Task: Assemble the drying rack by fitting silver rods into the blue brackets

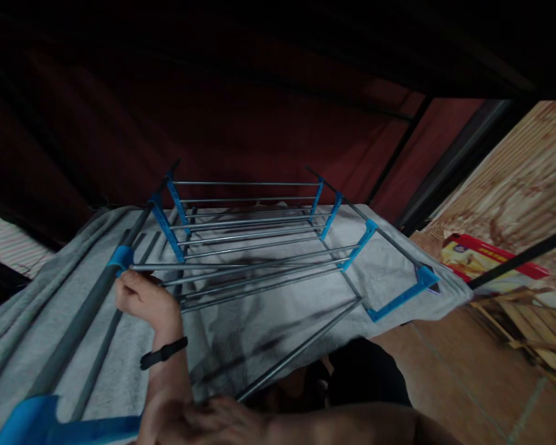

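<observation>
A rack of grey metal rods (259, 253) and blue plastic brackets (354, 246) lies on a grey cloth. My left hand (143, 296), with a black band on its wrist, is closed at the end of a metal rod (160, 267), right against a blue bracket (122, 257) on the thick left side tube (86, 321). Low in the picture, my right hand (222, 420) reaches across beside my left forearm. Its fingers are dark and partly hidden, so their grip cannot be made out. One slanted rod (301, 346) runs down towards this hand.
The grey cloth (269, 340) covers the surface under the rack. Another blue bracket (32, 420) is at the near left corner, and one (398, 300) juts out at the right. A red and yellow box (486, 259) and wooden slats (528, 327) stand on the right. Dark red fabric hangs behind.
</observation>
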Action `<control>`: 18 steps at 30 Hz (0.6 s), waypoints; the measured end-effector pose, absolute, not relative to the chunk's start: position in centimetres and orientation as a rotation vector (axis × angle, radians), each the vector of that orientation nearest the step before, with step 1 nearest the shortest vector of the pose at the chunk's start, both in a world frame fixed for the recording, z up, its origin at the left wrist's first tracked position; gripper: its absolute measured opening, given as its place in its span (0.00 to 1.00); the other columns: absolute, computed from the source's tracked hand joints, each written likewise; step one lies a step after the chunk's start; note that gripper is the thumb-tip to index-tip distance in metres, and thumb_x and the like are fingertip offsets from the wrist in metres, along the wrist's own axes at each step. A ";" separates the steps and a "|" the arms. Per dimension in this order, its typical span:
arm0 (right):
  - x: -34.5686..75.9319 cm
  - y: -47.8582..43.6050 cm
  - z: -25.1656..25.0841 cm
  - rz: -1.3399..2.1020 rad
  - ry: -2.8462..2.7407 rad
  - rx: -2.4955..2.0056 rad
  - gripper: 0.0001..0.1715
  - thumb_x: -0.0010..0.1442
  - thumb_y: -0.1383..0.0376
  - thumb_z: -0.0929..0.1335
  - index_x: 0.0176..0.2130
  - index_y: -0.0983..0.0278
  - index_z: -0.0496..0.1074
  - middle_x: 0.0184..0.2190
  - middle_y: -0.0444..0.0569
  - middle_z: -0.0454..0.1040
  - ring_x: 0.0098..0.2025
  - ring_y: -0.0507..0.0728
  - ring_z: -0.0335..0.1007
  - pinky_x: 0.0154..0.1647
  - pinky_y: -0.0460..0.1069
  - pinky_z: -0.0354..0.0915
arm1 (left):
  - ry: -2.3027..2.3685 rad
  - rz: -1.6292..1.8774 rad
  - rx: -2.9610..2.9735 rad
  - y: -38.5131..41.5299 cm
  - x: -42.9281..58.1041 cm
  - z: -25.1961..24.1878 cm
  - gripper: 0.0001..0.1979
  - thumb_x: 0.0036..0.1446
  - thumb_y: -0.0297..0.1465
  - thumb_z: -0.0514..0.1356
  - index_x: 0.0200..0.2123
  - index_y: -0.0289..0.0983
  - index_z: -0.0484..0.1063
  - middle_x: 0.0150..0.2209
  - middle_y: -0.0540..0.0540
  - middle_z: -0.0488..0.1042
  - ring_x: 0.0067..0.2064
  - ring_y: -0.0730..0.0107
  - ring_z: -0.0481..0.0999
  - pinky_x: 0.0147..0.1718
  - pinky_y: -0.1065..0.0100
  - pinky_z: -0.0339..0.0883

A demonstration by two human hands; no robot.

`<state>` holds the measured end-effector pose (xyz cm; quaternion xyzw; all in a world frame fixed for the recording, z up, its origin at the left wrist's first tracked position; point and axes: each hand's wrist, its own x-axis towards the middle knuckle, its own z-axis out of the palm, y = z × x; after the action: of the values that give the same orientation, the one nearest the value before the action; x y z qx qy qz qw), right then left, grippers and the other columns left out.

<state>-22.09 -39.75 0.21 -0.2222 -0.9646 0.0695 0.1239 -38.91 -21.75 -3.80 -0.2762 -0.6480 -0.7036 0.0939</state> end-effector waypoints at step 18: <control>-18.1 -31.9 -12.0 0.091 -2.890 -0.862 0.07 0.65 0.66 0.62 0.42 0.63 0.69 0.38 0.47 0.73 0.42 0.56 0.70 0.45 0.51 0.68 | -1.921 -2.149 -1.044 -22.2 -39.8 -3.7 0.27 0.67 0.44 0.41 0.21 0.36 0.64 0.19 0.52 0.62 0.25 0.71 0.64 0.29 0.66 0.59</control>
<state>-18.11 -31.93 -12.02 -0.2852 -0.9560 0.0301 0.0620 -39.84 -22.25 -3.70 -0.3402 -0.6262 -0.7005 0.0383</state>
